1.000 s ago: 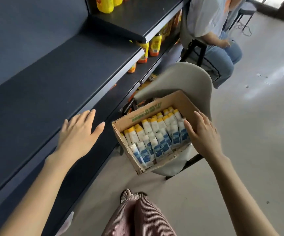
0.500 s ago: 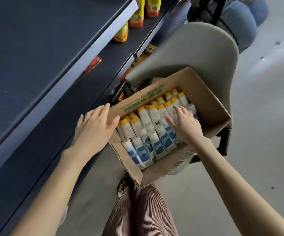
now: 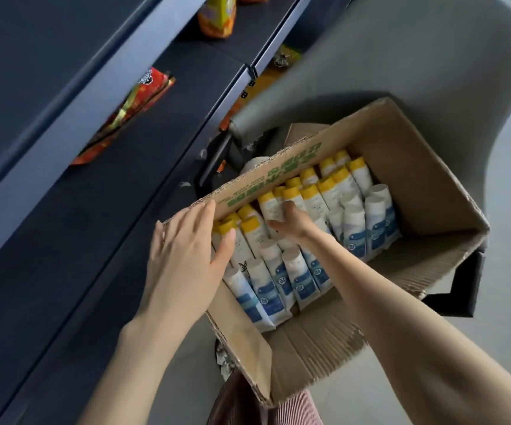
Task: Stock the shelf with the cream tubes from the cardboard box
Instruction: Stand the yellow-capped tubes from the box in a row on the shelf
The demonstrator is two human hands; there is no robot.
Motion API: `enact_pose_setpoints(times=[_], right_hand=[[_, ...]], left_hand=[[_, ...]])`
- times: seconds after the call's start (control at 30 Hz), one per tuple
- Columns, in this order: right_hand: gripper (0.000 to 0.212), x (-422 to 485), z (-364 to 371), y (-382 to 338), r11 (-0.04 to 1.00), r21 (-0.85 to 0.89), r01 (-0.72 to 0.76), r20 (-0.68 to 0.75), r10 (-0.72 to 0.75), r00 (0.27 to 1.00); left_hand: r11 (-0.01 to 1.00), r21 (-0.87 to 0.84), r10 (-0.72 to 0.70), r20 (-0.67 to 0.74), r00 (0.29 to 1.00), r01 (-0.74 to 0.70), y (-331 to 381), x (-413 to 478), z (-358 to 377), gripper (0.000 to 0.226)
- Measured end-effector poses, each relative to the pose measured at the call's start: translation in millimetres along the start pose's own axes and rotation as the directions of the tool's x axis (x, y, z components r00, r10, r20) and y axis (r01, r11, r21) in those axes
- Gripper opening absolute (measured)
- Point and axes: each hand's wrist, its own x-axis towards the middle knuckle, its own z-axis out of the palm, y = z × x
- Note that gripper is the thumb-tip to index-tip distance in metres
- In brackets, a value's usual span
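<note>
Starting left of the cardboard box (image 3: 401,139), we see the dark shelf (image 3: 64,225) where the stock must go. Our left hand (image 3: 186,259) lies over the box's shelf-side wall, fingers straight, gripping nothing. Inside the box, our right hand (image 3: 291,223) curls round one of the cream tubes (image 3: 355,231), so it is the nearer hand. The tubes lie packed in two rows, long axes pointing at that shelf-side wall. We judge the lift goes up, then across it.
</note>
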Motion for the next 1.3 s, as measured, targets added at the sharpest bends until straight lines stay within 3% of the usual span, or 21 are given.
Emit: enact_pose_setpoints(times=[0.13, 0.2, 0.3, 0.37, 0.4, 0.53, 0.63, 0.77, 0.9, 1.0, 1.2, 1.3], right_hand=[[0.076, 14.3, 3.2, -3.4, 1.000, 0.012, -0.024, 0.002, 0.024, 1.000], [0.067, 15.4, 1.1, -2.1, 1.000, 0.005, -0.014, -0.016, 0.014, 1.000], [0.039, 13.6, -6.1, 3.8, 0.999, 0.026, 0.031, -0.271, -0.023, 0.962], [0.039, 15.1, -12.8, 7.9, 0.998, -0.015, 0.067, -0.436, -0.067, 0.897], [0.045, 17.3, -16.7, 9.7, 0.995, -0.072, 0.073, -0.452, -0.098, 0.887], [0.055, 28.4, -26.5, 8.7, 0.960, -0.270, 0.076, -0.225, -0.140, 0.964], [0.054, 30.4, -28.3, 2.2, 0.955, -0.289, 0.067, -0.173, -0.121, 0.978], [0.050, 22.7, -39.4, -0.6, 0.887, -0.445, 0.121, -0.049, -0.159, 0.986], [0.060, 2.2, -56.4, 3.4, 0.914, -0.344, 0.214, 0.055, -0.208, 0.977], [0.055, -17.5, -63.0, 8.5, 0.905, -0.344, 0.251, 0.034, -0.255, 0.966], [0.044, -62.6, -68.3, 30.0, 0.952, -0.108, 0.287, -0.248, -0.305, 0.920], [0.040, -86.7, -75.7, 35.4, 0.945, 0.132, 0.299, -0.410, -0.223, 0.884]], left_hand=[[0.998, -0.054, -0.017, -0.013, 1.000, 0.016, 0.9, 6.6, 1.9, 0.060], [0.998, -0.062, -0.022, -0.007, 1.000, 0.022, 1.3, 8.1, 3.7, 0.060], [0.997, -0.069, -0.022, 0.000, 1.000, 0.022, 0.3, 7.3, 5.3, 0.061], [0.997, -0.078, -0.027, 0.001, 1.000, 0.027, -1.4, 6.5, 6.0, 0.061], [0.996, -0.084, -0.032, 0.003, 0.999, 0.032, -1.8, 6.4, 7.1, 0.060], [0.995, -0.094, -0.045, 0.017, 0.999, 0.046, -1.0, 5.2, 11.9, 0.057], [0.994, -0.103, -0.037, 0.022, 0.999, 0.039, 1.9, 3.7, 15.0, 0.056], [0.991, -0.125, -0.036, 0.027, 0.999, 0.039, 3.3, 2.6, 14.4, 0.056], [0.974, -0.222, -0.045, 0.021, 0.999, 0.049, 5.2, 2.8, 11.8, 0.054], [0.929, -0.363, -0.059, 0.042, 0.997, 0.070, 9.8, 2.3, 12.3, 0.050], [0.847, -0.511, -0.029, 0.230, 0.973, 0.146, 23.9, 1.5, 19.3, 0.039], [0.826, -0.534, -0.013, 0.299, 0.954, 0.178, 26.6, 2.1, 25.1, 0.036]])
